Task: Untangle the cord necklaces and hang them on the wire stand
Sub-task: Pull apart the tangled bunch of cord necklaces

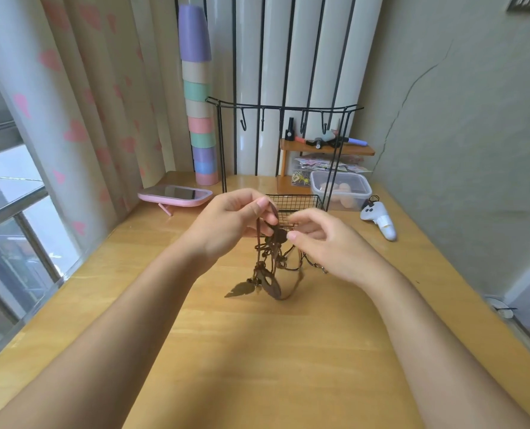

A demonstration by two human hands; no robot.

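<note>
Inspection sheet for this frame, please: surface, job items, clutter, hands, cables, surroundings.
Surface: wooden table, bare in front.
Job's things: tangled cord necklaces held above the table, leaf pendant dangling; wire stand behind, hooks bare.
Clutter: pink mirror, stacked cups, plastic box, white controller, small wooden shelf with bottles.
Hands: left hand pinches the cords; right hand picks at the knot.
Cables: nothing seen.
Surroundings: heart-print curtain and window left, plain wall right.
</note>
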